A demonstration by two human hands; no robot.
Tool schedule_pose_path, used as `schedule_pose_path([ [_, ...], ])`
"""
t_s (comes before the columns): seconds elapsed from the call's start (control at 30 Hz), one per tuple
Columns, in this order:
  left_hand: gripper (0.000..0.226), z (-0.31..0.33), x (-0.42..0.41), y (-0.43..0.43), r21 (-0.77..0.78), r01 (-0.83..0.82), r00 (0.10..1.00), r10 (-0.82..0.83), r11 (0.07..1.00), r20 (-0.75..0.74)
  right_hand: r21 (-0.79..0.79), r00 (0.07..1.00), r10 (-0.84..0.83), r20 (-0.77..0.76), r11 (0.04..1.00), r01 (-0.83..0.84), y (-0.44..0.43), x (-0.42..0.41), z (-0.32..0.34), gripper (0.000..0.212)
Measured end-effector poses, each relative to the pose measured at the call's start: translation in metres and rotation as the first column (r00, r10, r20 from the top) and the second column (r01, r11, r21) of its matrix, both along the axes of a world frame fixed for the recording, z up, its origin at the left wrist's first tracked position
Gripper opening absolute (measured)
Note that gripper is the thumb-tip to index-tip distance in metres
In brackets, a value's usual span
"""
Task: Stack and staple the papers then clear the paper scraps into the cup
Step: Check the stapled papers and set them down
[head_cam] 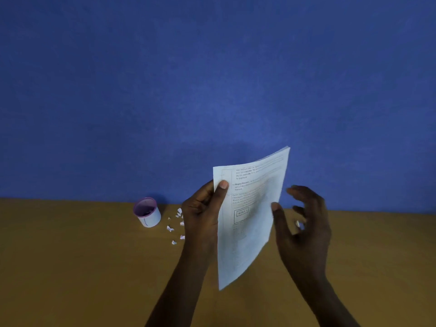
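Observation:
A thin stack of printed white papers (250, 220) is held upright above the wooden table (82, 267). My left hand (203, 213) pinches its left edge, thumb on the front near the top corner. My right hand (304, 227) is beside the right edge with fingers spread and curled; only the thumb tip touches the paper's edge. A small white cup (147, 212) with a purple rim and inside stands on the table at the left, near the wall. Several white paper scraps (175, 226) lie scattered between the cup and my left hand. One scrap (297, 224) shows behind my right fingers.
A blue wall (212, 79) rises straight behind the table's far edge. Bare brown tabletop stretches to the left of the cup and to the right of my right hand. No stapler is in view.

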State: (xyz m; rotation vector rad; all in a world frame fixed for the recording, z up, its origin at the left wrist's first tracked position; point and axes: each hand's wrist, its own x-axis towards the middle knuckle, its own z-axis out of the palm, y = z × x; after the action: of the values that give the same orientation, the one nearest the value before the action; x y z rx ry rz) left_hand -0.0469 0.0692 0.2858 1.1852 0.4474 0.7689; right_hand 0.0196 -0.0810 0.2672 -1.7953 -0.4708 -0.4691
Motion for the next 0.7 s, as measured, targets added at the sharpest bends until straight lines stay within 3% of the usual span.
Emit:
schedule_pose_path([
  [0.1, 0.022, -0.005, -0.001, -0.015, 0.043, -0.005, 1.0, 0.004, 0.999, 0.024, 0.027, 0.982, 0.188, -0.016, 0.982, -0.188, 0.019, -0.02, 0.009, 0.038],
  [0.2, 0.02, -0.011, 0.001, -0.03, 0.073, 0.016, 0.996, -0.022, 0.997, 0.088, 0.152, 0.956, 0.284, -0.077, 0.951, -0.27, 0.032, -0.033, 0.013, 0.035],
  [0.33, 0.024, -0.014, 0.0, -0.048, 0.118, 0.034, 0.996, -0.044, 0.992, 0.082, 0.326, 0.915, 0.351, -0.201, 0.904, -0.275, 0.036, -0.04, 0.017, 0.03],
  [0.53, 0.05, -0.007, -0.002, -0.064, 0.027, 0.054, 0.988, -0.057, 0.998, 0.144, 0.371, 0.898, 0.365, -0.244, 0.891, -0.261, 0.03, -0.04, 0.023, 0.025],
  [0.7, 0.026, -0.014, -0.001, -0.06, 0.24, 0.016, 0.992, -0.046, 0.971, 0.12, 0.441, 0.902, 0.349, -0.254, 0.872, -0.213, 0.025, -0.028, 0.02, 0.025],
])
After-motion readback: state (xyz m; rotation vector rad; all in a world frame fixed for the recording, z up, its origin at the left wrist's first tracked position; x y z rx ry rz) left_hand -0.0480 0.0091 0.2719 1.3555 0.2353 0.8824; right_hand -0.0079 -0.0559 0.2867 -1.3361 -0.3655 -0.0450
